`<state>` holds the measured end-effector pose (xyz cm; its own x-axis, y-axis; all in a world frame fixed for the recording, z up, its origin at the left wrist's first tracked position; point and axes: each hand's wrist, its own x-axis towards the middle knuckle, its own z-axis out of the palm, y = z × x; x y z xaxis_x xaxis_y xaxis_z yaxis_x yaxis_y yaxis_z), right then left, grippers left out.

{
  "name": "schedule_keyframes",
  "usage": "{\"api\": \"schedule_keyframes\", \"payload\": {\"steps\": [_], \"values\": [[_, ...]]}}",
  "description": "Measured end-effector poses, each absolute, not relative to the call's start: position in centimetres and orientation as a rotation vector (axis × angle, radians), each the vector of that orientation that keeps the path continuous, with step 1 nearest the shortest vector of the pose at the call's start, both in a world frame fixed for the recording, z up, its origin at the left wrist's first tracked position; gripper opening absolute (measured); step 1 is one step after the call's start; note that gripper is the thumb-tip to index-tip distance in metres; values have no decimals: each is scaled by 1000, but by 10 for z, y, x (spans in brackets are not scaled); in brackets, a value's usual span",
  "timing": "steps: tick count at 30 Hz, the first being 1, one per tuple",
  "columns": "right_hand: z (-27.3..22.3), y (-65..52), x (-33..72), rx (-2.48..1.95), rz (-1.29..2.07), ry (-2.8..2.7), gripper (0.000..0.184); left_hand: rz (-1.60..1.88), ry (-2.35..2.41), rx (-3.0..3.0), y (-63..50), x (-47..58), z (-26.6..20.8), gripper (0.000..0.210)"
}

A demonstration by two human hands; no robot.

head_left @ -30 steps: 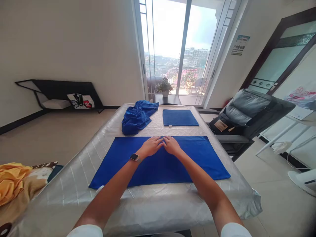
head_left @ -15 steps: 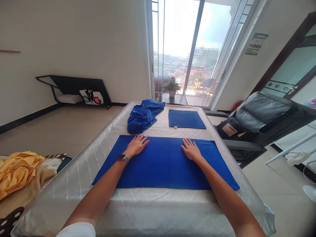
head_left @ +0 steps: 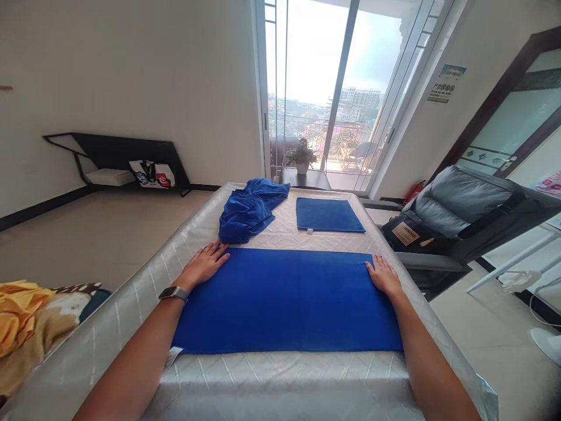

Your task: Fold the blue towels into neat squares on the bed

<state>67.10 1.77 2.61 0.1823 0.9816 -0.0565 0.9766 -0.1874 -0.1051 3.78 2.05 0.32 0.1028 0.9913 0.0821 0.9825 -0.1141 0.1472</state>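
Note:
A blue towel lies flat in a long rectangle across the covered table. My left hand rests on its far left corner, fingers stretched out and holding nothing; a watch is on that wrist. At the far right corner, my right hand lies flat with the fingers extended. Behind the towel, close to my left fingertips, is a crumpled blue cloth. A smaller blue cloth, flat and squarish with a white tag on its near edge, lies to the right of it.
To the right stands a grey armchair with a black bag on it. Yellow and brown fabrics are heaped at the left. Beyond the table, a potted plant stands before the glass door.
My hands have slid apart, the left one leftward and the right one rightward, to the towel's far corners. The view has shifted slightly. A white tag now shows at the towel's near left corner.

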Motion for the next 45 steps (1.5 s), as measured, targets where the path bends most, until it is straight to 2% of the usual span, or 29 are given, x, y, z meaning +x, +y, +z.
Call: {"api": "schedule_keyframes", "payload": {"steps": [18, 26, 28, 32, 37, 41, 45], "values": [[35, 10, 665, -2368, 202, -2004, 66, 119, 2129, 2217, 19, 38, 8, 71], [40, 8, 660, -2366, 145, -2015, 65, 131, 2320, 2241, 7, 70, 33, 66], [48, 4, 645, -2300, 101, -2048, 63, 223, 2254, 2360, 3, 104, 43, 61], [65, -6, 578, -1943, 160, -2319, 60, 398, 1817, 2591, 1, 199, 52, 56], [66, -7, 475, -1605, 280, -2574, 59, 324, 1532, 2743, 8, 286, 37, 53], [49, -3, 441, -1655, 279, -2526, 62, 278, 1570, 2735, 12, 286, 21, 53], [36, 1, 445, -1695, 261, -2498, 65, 266, 1684, 2638, 10, 239, 18, 57]]}}
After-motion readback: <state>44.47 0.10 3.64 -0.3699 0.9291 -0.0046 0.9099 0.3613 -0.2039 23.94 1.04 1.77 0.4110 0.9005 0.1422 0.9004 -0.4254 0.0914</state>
